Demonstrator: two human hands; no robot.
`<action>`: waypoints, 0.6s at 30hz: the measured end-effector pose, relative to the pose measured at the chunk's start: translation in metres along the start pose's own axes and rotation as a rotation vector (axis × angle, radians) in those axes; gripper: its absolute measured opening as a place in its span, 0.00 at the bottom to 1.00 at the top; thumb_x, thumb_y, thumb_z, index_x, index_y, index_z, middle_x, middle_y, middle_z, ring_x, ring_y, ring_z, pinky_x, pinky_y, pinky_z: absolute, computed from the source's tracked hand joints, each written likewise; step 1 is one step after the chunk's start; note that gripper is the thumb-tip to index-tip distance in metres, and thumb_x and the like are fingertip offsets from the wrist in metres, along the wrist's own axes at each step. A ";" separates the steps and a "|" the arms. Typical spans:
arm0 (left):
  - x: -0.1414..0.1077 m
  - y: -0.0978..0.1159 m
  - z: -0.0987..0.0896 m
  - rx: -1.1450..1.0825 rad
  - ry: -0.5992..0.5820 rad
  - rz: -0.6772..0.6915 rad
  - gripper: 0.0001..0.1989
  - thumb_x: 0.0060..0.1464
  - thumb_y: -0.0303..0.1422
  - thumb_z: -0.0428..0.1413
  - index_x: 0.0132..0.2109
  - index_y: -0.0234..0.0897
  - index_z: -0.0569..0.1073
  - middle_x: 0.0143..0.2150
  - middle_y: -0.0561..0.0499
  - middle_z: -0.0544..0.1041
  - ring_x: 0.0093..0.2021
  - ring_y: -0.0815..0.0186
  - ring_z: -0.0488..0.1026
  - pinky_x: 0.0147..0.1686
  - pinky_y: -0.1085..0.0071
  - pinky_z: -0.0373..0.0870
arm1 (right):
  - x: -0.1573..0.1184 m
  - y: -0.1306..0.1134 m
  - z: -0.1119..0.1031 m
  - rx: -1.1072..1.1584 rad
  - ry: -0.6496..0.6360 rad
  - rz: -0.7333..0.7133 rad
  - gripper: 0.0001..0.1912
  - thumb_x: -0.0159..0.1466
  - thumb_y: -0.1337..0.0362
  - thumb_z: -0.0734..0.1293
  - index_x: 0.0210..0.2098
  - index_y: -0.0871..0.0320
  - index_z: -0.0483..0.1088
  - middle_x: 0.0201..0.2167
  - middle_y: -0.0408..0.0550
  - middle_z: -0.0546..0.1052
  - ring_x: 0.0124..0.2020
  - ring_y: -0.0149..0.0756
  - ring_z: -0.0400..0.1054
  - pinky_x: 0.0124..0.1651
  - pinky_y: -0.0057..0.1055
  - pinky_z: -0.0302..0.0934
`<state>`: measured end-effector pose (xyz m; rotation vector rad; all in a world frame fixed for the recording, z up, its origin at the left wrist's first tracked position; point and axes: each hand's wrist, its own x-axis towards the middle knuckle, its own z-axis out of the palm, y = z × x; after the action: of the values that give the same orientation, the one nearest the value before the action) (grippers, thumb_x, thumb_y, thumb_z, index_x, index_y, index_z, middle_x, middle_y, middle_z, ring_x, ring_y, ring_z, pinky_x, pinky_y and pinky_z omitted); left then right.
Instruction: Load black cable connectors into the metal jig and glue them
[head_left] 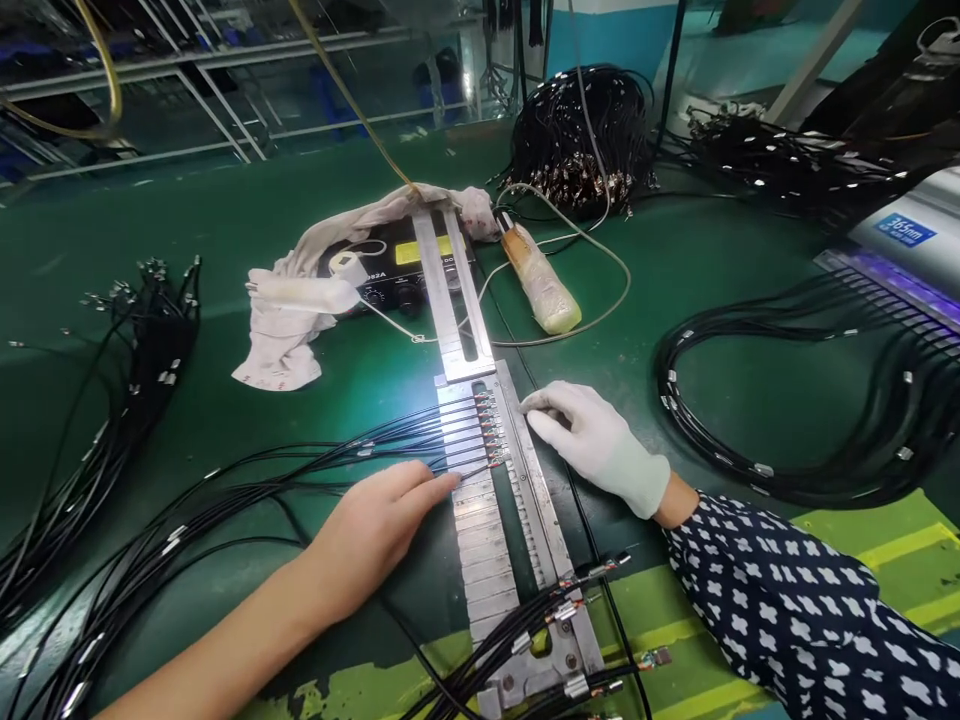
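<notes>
My bare left hand [394, 515] pinches a thin black cable between thumb and forefinger at the left edge of a slotted metal fixture [525, 470]. Several black cables [405, 428] lie side by side across the fixture's upper part, their small wired connector ends [489, 425] lined up at the central slot. My right hand [592, 435], in a white glove, is at the fixture's right rail. Its thumb and forefinger tips come together there, and anything between them is too small to make out. More black cables [517, 635] with metal ends lie over the fixture's near end.
Behind the fixture are a black control box [409, 290] under a pale cloth [281, 345] and a wrapped handled tool [540, 280]. Cable bundles lie left [161, 330] and back [577, 130]. A coil [675, 400] leads to a lamp unit marked 365nm [907, 230] on the right.
</notes>
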<state>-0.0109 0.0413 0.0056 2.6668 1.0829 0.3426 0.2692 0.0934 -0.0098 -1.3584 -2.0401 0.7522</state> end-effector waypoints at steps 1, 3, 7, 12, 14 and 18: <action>0.003 -0.002 -0.002 0.001 -0.033 0.017 0.18 0.64 0.23 0.43 0.57 0.38 0.67 0.35 0.50 0.71 0.32 0.68 0.68 0.31 0.74 0.66 | 0.000 0.000 0.000 0.000 0.000 0.000 0.06 0.66 0.67 0.63 0.38 0.54 0.72 0.37 0.43 0.77 0.41 0.38 0.70 0.49 0.39 0.60; 0.008 -0.006 -0.008 -0.008 -0.058 0.062 0.19 0.64 0.22 0.42 0.57 0.37 0.67 0.37 0.48 0.73 0.34 0.67 0.69 0.32 0.73 0.67 | 0.000 0.001 0.001 -0.001 0.000 0.001 0.06 0.66 0.67 0.63 0.38 0.53 0.72 0.37 0.43 0.77 0.41 0.38 0.70 0.49 0.39 0.59; 0.013 -0.014 -0.016 -0.025 -0.075 0.135 0.19 0.63 0.21 0.42 0.57 0.37 0.67 0.41 0.46 0.74 0.37 0.66 0.70 0.35 0.72 0.68 | 0.002 0.003 0.002 0.000 0.000 0.000 0.05 0.66 0.68 0.63 0.38 0.53 0.72 0.36 0.42 0.77 0.41 0.37 0.69 0.50 0.39 0.59; 0.013 -0.023 -0.014 -0.038 -0.086 0.164 0.19 0.64 0.24 0.42 0.58 0.37 0.66 0.41 0.46 0.74 0.37 0.64 0.69 0.36 0.71 0.67 | 0.001 0.003 0.001 0.012 -0.011 -0.002 0.05 0.66 0.68 0.64 0.38 0.53 0.72 0.35 0.41 0.76 0.39 0.36 0.70 0.50 0.38 0.59; 0.012 -0.025 -0.012 -0.057 -0.091 0.165 0.19 0.65 0.25 0.41 0.59 0.37 0.66 0.42 0.46 0.73 0.38 0.64 0.69 0.37 0.70 0.67 | 0.001 0.003 0.000 0.018 -0.015 -0.004 0.06 0.66 0.69 0.64 0.38 0.53 0.72 0.34 0.40 0.76 0.39 0.36 0.70 0.50 0.38 0.58; 0.012 -0.026 -0.008 -0.113 -0.103 0.137 0.20 0.63 0.22 0.42 0.59 0.35 0.65 0.42 0.45 0.72 0.38 0.64 0.68 0.38 0.70 0.66 | 0.002 0.001 -0.001 0.034 -0.028 0.009 0.06 0.65 0.70 0.64 0.38 0.53 0.72 0.35 0.40 0.76 0.40 0.36 0.69 0.51 0.38 0.58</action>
<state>-0.0219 0.0688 0.0063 2.6322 0.8280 0.2784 0.2705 0.0956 -0.0094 -1.3463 -2.0349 0.8104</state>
